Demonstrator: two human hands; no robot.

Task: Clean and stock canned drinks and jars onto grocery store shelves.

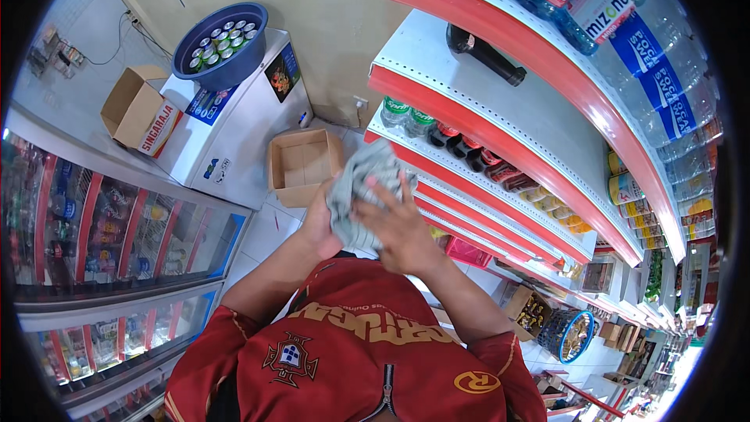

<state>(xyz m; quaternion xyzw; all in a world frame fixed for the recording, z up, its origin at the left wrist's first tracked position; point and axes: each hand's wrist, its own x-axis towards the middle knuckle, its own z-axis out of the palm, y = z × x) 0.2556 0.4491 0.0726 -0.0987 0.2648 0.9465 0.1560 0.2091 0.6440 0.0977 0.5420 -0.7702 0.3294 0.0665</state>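
Note:
A crumpled grey-green striped cloth (360, 199) is bunched between my two hands, in front of my chest. My left hand (321, 220) grips it from the left side, fingers mostly hidden behind the fabric. Across its front lies my right hand (401, 231), fingers spread and pressing into the folds. Whether the cloth wraps anything cannot be seen. Just right of the hands are shelves with red front edges (433, 91). A dark glass bottle (486, 53) lies on its side on an upper shelf, with Sprite bottles (395, 111) and dark soda bottles (469, 146) below.
An open cardboard box (304, 158) stands on the floor beyond my hands. On a white chest freezer (234, 129) rest a blue tub (220, 76) of cans and another open carton (135, 111). Glass-door drink coolers (117, 228) line the left. A blue basket (565, 334) stands lower right.

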